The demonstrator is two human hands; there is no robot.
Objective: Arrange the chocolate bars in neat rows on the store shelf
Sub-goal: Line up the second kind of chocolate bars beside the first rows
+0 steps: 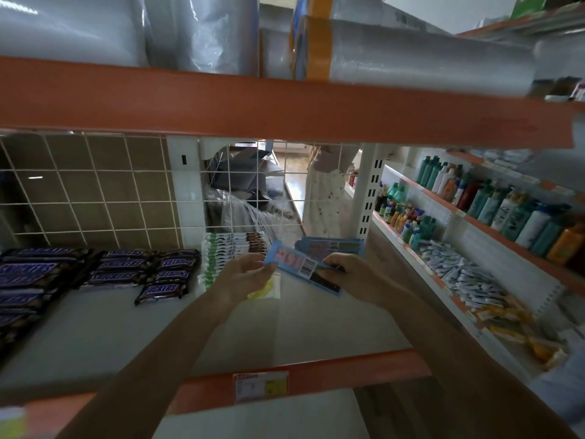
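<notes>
Flat, glossy blue-wrapped chocolate bar (302, 270) with a pink logo and a barcode, tilted above the pale shelf (95, 331) toward its back edge: left hand (243, 277) with curled fingers at its left end, right hand (346, 275) gripping its right end. Behind it, more blue bars (330, 245) near the back right corner, beside a neat stack of white-and-green bars (232, 248). Toward the left edge, shiny dark brown Snickers bars (133, 270) in rough rows before a white wire grid (95, 188).

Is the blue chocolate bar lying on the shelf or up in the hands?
Up in the hands. The blue bar is tilted above the shelf, held by the left hand and right hand.
</notes>
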